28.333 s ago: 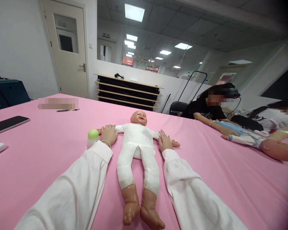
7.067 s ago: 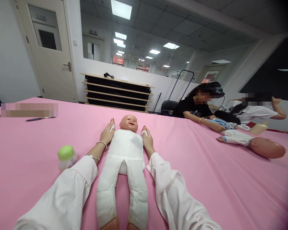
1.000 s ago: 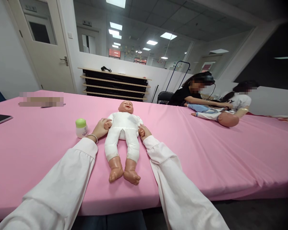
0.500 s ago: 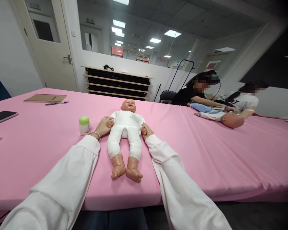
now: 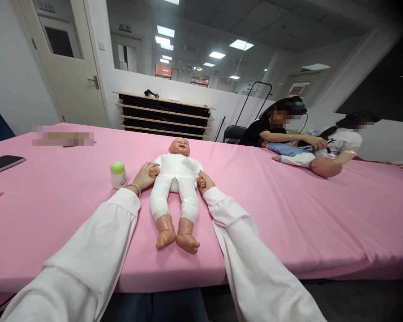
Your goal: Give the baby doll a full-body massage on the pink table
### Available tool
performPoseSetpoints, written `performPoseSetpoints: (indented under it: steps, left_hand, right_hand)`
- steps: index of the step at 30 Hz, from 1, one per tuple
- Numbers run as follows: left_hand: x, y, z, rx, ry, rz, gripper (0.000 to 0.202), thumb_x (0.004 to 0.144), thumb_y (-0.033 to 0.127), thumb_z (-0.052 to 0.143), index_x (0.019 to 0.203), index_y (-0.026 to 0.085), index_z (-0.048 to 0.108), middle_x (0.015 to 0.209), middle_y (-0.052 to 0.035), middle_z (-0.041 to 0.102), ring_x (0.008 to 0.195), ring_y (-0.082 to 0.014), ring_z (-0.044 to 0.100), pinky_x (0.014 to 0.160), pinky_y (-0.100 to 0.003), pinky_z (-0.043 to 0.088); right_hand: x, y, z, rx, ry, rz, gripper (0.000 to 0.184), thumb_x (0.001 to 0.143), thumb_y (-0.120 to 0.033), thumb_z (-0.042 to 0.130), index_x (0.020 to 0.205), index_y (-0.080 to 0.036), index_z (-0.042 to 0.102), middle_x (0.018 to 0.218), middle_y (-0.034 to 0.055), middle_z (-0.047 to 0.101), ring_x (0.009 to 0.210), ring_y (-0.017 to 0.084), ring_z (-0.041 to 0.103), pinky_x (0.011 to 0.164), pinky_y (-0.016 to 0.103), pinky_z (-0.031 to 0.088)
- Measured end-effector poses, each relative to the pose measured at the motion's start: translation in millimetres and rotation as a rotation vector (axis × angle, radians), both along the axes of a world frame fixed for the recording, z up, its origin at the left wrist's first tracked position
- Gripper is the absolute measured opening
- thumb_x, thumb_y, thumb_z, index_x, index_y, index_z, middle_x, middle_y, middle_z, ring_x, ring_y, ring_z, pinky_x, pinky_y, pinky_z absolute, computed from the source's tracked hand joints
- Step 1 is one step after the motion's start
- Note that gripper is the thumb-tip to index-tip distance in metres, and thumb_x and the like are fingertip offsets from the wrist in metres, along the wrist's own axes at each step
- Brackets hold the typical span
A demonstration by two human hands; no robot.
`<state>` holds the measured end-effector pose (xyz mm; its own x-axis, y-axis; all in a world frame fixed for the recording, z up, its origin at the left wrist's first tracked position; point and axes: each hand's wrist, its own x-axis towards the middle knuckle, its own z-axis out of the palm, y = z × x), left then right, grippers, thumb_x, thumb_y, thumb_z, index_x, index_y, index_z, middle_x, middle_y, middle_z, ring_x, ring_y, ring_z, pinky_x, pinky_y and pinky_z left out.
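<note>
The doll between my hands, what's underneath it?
Pink cloth shows between the legs of the doll and around its feet. The part directly beneath its torso is covered by the doll itself, so I can't tell whether anything else is there.

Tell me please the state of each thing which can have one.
Near doll, lying face up, arms by its sides
Left hand, holding the doll's hand
Right hand, holding its other hand
Jar, upright, capped
Phone, lying flat, screen dark
Far doll, lying down
Door, closed
Ceiling lights, lit
</note>
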<state>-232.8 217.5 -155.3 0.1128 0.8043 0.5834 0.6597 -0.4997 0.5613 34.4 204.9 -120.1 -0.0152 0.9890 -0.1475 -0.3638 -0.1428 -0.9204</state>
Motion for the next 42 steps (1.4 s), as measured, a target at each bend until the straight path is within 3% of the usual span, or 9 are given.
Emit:
performPoseSetpoints:
  steps: [7, 14, 22, 25, 30, 37, 42]
  left_hand:
    - [0, 0, -0.4, 0.0, -0.007, -0.003, 0.038, 0.067, 0.016, 0.056, 0.104, 0.018, 0.058, 0.105, -0.0066, 0.056, 0.1, -0.021, 0.054, 0.094, -0.037, 0.043]
    - [1, 0, 1.1, -0.008, -0.012, -0.002, 0.037, 0.067, 0.016, 0.056, 0.104, 0.018, 0.059, 0.104, -0.0069, 0.056, 0.099, -0.021, 0.054, 0.094, -0.037, 0.044]
    - [0, 0, 0.6, -0.003, -0.015, -0.007, 0.037, 0.067, 0.015, 0.056, 0.104, 0.018, 0.059, 0.104, -0.0059, 0.056, 0.1, -0.0209, 0.054, 0.093, -0.037, 0.044]
    - [0, 0, 0.7, -0.006, -0.018, -0.005, 0.038, 0.066, 0.015, 0.056, 0.103, 0.018, 0.059, 0.104, -0.006, 0.056, 0.099, -0.0207, 0.055, 0.094, -0.036, 0.044]
    - [1, -1, 2.0, -0.004, -0.025, -0.008, 0.037, 0.067, 0.014, 0.056, 0.103, 0.018, 0.059, 0.103, -0.0058, 0.056, 0.098, -0.0204, 0.054, 0.093, -0.036, 0.044]
    - [2, -3, 3.9, 0.011, -0.005, -0.01, 0.035, 0.068, 0.016, 0.055, 0.103, 0.019, 0.06, 0.101, -0.0052, 0.057, 0.099, -0.0208, 0.054, 0.093, -0.036, 0.044]
    - [2, -3, 3.1, 0.012, -0.016, -0.003, 0.035, 0.067, 0.014, 0.055, 0.101, 0.019, 0.06, 0.101, -0.0052, 0.057, 0.098, -0.0204, 0.055, 0.092, -0.035, 0.045]
  right_hand:
    - [4, 8, -9.4, -0.02, 0.035, -0.065, 0.02, 0.082, -0.026, 0.06, 0.069, -0.019, 0.045, 0.042, -0.0107, 0.027, 0.034, 0.001, 0.023, 0.031, 0.011, 0.012]
    - [6, 12, -18.5, -0.026, 0.063, -0.091, 0.021, 0.083, -0.021, 0.056, 0.066, -0.019, 0.043, 0.04, -0.0132, 0.021, 0.03, 0.0, 0.016, 0.027, 0.009, 0.012]
    - [1, 2, -5.5, -0.025, 0.038, -0.11, 0.022, 0.09, -0.032, 0.05, 0.088, -0.011, 0.056, 0.068, -0.0041, 0.053, 0.047, 0.002, 0.045, 0.041, 0.014, 0.038]
    - [-2, -3, -1.7, -0.021, 0.029, -0.118, 0.019, 0.089, -0.029, 0.051, 0.08, -0.012, 0.054, 0.059, -0.0063, 0.048, 0.042, 0.001, 0.039, 0.037, 0.012, 0.033]
    - [-5, -11, 4.7, 0.001, 0.02, -0.123, 0.027, 0.087, -0.021, 0.053, 0.062, -0.018, 0.043, 0.039, -0.0097, 0.028, 0.036, 0.002, 0.028, 0.034, 0.011, 0.018]
    - [-7, -19, 12.4, 0.029, 0.045, -0.102, 0.029, 0.082, -0.017, 0.058, 0.061, -0.02, 0.038, 0.036, -0.0113, 0.025, 0.033, 0.002, 0.026, 0.031, 0.01, 0.017]
    - [-7, -19, 12.9, 0.025, 0.074, -0.107, 0.026, 0.082, -0.014, 0.057, 0.062, -0.02, 0.041, 0.036, -0.0103, 0.029, 0.033, 0.003, 0.032, 0.032, 0.01, 0.022]
